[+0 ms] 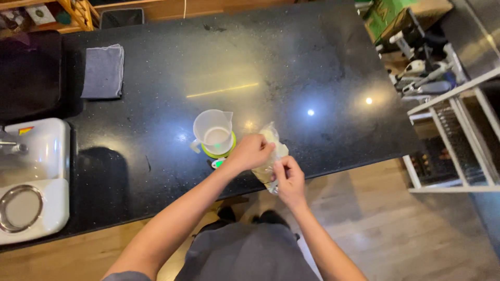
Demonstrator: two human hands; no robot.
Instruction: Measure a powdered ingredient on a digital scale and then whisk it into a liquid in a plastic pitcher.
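head view: looking straight down on a dark speckled counter (291, 67), the person standing at its near edge.
clear bag: a small see-through plastic bag (271, 156) with pale contents sits at the counter's near edge, just right of the jug, held between both hands.
left hand: the left hand (251, 152) is closed around the bag's upper part, fingers curled over it, seemingly to keep it steady and upright.
right hand: the right hand (289, 179) pinches the bag lower down at the near side, fingers narrowed on the plastic; the exact grip is too small to tell.
jug and scale: a translucent measuring jug (213, 131) stands upright on a small green-rimmed scale (221, 152), touching distance from the bag, likely so contents can be weighed.
grey cloth: a folded grey cloth (103, 71) lies well apart at the far left.
sink: a white sink (36, 179) sits at the left end.
white rack: a white rack (453, 135) stands off the right end.
in the way: only the left wrist, which overlaps the scale's near edge.
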